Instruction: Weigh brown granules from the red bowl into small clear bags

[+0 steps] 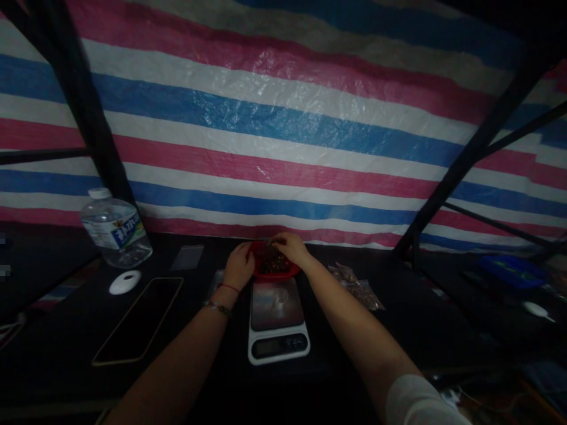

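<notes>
A red plastic tray [277, 275] stands just behind a white kitchen scale [278, 348] and holds many small dark brown pieces [271, 260]. My left hand [239, 265] grips the left side of the tray, thumb near its rim. Over the back of the tray, my right hand [292, 248] has its fingers drawn together at the brown pieces; what lies between them is too dark and small to name. On the scale's plate there is a small round clear shape [280, 298], perhaps a dish or a reflection.
Filled clear zip bags [358, 289] lie right of the scale, a flat clear bag [187, 258] to the left. Further left are a phone [139, 321], a white mouse [125, 283] and a large plastic bottle [116, 230]. Black frame posts [460, 159] and a striped sheet [274, 159] bound the table.
</notes>
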Available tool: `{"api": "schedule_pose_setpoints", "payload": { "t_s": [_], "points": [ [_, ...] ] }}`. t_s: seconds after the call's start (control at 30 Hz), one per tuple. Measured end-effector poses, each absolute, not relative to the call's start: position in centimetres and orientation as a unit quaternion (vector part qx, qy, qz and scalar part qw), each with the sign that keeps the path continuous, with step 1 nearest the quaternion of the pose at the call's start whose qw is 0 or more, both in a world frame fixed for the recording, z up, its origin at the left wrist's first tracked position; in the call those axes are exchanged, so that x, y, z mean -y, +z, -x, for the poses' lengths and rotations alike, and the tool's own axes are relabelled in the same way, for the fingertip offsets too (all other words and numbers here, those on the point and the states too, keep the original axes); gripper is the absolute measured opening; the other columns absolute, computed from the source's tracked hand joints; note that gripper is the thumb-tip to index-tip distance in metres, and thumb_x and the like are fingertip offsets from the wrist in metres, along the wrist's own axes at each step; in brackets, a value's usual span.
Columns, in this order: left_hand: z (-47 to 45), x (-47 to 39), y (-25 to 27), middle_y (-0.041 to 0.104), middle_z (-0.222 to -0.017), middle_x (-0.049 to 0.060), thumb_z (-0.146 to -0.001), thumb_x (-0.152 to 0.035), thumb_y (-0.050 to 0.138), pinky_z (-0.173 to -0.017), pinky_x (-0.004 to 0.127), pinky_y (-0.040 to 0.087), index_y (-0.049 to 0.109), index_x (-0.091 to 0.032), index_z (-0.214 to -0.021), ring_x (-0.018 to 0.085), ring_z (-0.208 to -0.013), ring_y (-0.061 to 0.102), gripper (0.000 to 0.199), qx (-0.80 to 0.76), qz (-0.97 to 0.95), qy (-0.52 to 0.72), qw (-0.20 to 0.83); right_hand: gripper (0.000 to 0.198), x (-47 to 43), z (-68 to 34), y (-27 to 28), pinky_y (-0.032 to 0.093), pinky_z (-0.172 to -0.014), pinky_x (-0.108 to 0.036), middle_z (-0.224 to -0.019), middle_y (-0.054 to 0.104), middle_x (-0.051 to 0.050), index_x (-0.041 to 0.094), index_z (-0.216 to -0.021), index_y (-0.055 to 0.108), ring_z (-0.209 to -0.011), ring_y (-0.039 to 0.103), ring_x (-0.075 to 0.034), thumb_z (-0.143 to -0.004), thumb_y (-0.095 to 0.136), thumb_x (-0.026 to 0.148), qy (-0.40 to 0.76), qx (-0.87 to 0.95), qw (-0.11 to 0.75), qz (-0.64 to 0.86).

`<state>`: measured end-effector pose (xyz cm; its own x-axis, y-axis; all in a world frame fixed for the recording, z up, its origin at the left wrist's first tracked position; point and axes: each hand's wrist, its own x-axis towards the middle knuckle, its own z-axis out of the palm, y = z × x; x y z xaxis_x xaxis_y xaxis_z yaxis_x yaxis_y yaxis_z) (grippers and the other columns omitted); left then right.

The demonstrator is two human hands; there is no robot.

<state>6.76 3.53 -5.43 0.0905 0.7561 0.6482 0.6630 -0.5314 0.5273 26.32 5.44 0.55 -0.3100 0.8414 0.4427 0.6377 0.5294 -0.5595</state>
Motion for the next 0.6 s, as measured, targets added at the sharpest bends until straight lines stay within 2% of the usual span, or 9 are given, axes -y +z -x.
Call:
{"api": "schedule_pose_setpoints", "payload": {
  "t_s": [0.13,0.27,0.6],
  "points": [
    [-6.9,-3.5,-5.6,0.063,-0.114,0.009,-0.082,-0.014,0.040,-0.103,0.038,0.043,0.061,-0.017,-0.115,0.021,-0.109,0.057,0.039,-0.469,-0.744,0.474,0.045,0.019,-5.9,-26.2,1.4,0.047,-0.083,-0.030,-0.094,0.072,-0.004,0.020,-0.092,0.073,-0.090,0.064,-0.019,-0.080,0.060,0.015,0.086,0.820,0.332,0.458],
    [-6.9,-3.6,-5.8,0.064,-0.113,0.009,-0.084,-0.015,0.038,-0.103,0.039,0.043,0.061,-0.016,-0.115,0.021,-0.108,0.057,0.038,-0.466,-0.744,0.476,0.044,0.018,-6.4,-25.9,1.8,0.048,-0.079,-0.027,-0.092,0.073,-0.005,0.020,-0.091,0.074,-0.088,0.065,-0.018,-0.081,0.059,0.018,0.077,0.844,0.299,0.438],
    [-7.0,-3.6,-5.9,0.063,-0.114,0.010,-0.086,-0.016,0.037,-0.102,0.040,0.043,0.060,-0.015,-0.115,0.021,-0.108,0.057,0.037,-0.464,-0.741,0.484,0.048,0.021,-7.2,-24.4,3.1,0.046,-0.086,-0.028,-0.099,0.072,-0.006,0.019,-0.096,0.074,-0.092,0.064,-0.018,-0.082,0.058,0.018,0.040,0.819,0.301,0.486]
  ]
}}
